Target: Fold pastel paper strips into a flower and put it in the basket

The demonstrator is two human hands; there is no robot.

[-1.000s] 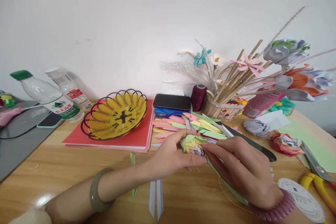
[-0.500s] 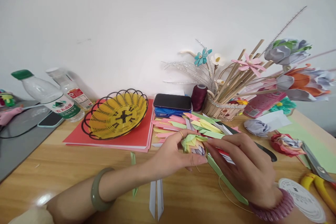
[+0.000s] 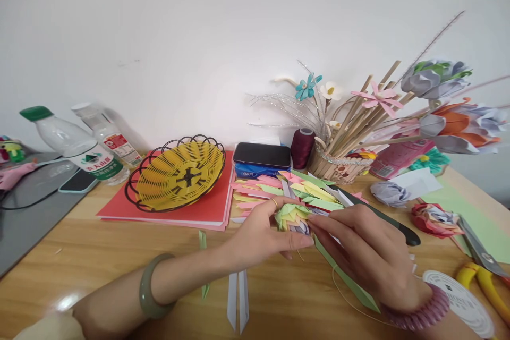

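A small folded paper flower (image 3: 294,216), with green, yellow, peach and pale lilac petals, sits between both hands above the table. My left hand (image 3: 265,234) is closed around its left side, thumb along the near edge. Fingertips of my right hand (image 3: 368,247) pinch at the flower's right edge; they hide what exactly lies between them. A thin cream thread (image 3: 346,297) loops down below the hands. Just behind lies a pile of folded paper strips (image 3: 314,191) in pink, green, yellow and white. A long green strip (image 3: 350,281) passes under my right hand.
A yellow woven basket (image 3: 179,175) rests on red paper (image 3: 115,204) to the left. Behind the pile are a phone (image 3: 262,154), a maroon thread spool (image 3: 303,149) and a stick-sided pot (image 3: 338,167). Scissors (image 3: 482,247) and a white round label (image 3: 458,303) lie at right.
My right hand has shifted very slightly at the flower's right edge. My left hand keeps its hold, and the flower stays in nearly the same place.
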